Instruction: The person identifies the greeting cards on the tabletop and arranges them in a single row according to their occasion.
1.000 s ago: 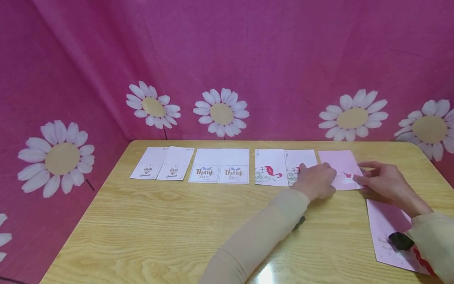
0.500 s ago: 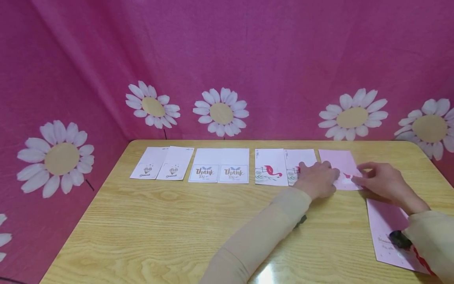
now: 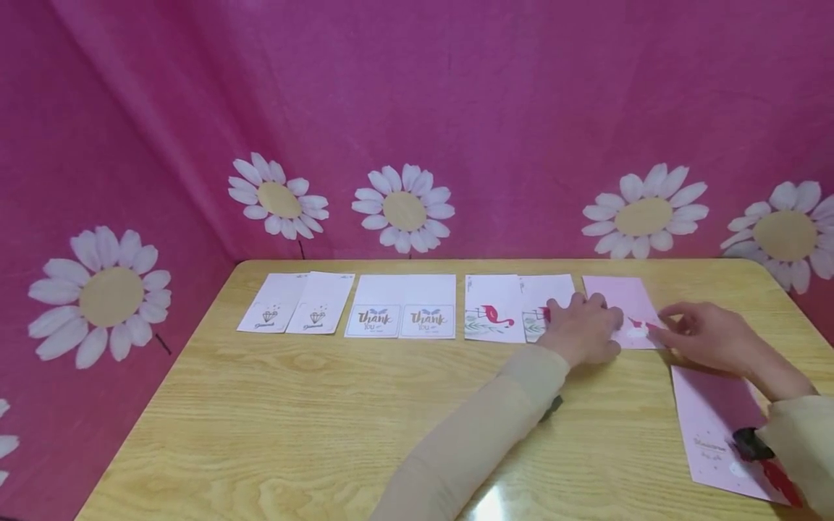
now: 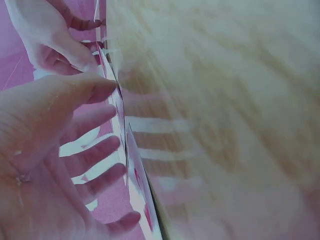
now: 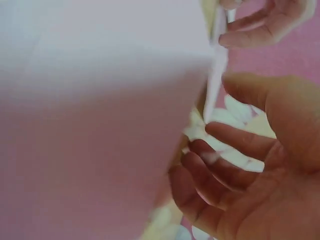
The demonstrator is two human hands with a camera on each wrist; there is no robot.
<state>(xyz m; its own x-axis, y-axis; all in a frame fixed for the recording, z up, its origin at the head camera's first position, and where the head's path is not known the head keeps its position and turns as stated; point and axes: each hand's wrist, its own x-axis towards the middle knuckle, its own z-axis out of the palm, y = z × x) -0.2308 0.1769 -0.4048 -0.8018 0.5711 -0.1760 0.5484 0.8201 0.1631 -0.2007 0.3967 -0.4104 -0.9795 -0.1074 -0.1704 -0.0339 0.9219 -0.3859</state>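
A pink card (image 3: 628, 304) with a small white-and-red picture lies at the right end of a row of cards in the head view. My left hand (image 3: 583, 333) is spread low over its left side and over the second flamingo card (image 3: 552, 288), hiding part of both. The left wrist view shows the left fingertips (image 4: 117, 142) resting along the card edges. At the pink card's right edge, the thumb and fingers of my right hand (image 3: 713, 339) touch it without curling round it. A larger pink card (image 3: 710, 412) lies nearer, partly under the right forearm.
Farther left in the row are the first flamingo card (image 3: 491, 289), two thank-you cards (image 3: 373, 289) (image 3: 430, 289) and two diamond cards (image 3: 276, 293) (image 3: 329, 293). A pink flowered cloth (image 3: 508, 130) hangs behind the wooden table (image 3: 293, 420).
The right wrist and sleeve have shifted slightly to the right, while the fingers stay at the pink card's edge. The left hand and the row of cards stay nearly as they were.
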